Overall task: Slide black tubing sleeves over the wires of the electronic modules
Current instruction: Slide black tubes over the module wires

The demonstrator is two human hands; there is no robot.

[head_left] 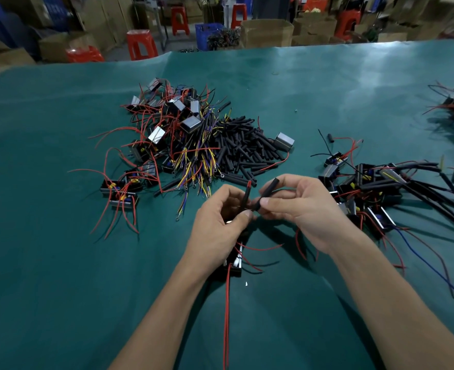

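- Between the two hands, above the green table cover [60,263], are two black sleeves: one sleeve with a red wire tip [246,194] coming out of its top, and a second sleeve [267,193] tilted to the right.
- The left hand [220,225] pinches the first sleeve with curled fingers and thumb.
- The right hand [300,209] pinches the second sleeve near its lower end; the two sleeves almost touch at the fingertips.
- Under the left wrist lies a black module [234,263] on the cover, with a long red wire [226,316] running toward the person.
- Behind the hands lies a pile of loose black sleeves [244,148].
- Left of that pile is a heap of modules with red, yellow and purple wires [172,129].
- At the right side are modules whose wires already carry sleeves [380,188].
- Far behind the table stand red stools [140,45] and cardboard boxes [267,32].
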